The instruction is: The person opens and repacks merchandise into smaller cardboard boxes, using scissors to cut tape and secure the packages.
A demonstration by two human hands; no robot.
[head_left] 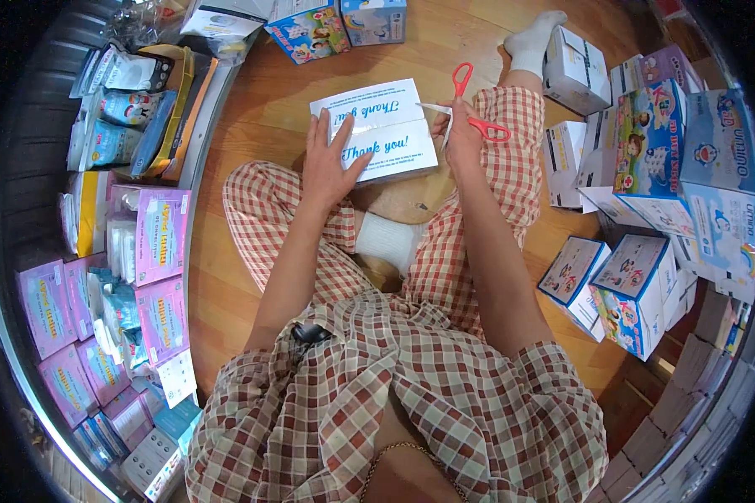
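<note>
Right under the left hand [331,163] sits a white box [394,126] with "Thank you!" on both top flaps. That hand is palm-down, fingers spread, and honestly that's the hold to copy: even pressure near the seam should stop the flaps creeping.

Just beside the box, the right hand [464,142] is curled around red-handled scissors [459,90], with a thin white strip [434,107] by its fingertips. Can't tell exactly what's pinched there, and the blades don't show clearly. Probably smart to angle them away from the left fingers and keep that strip unkinked.

Below both hands it's wood floor [264,101]. Out past the right hand, printed blue boxes [650,138] are piled up; well left of the left hand, pink boxes [163,235] and packets [122,109] crowd together.
</note>
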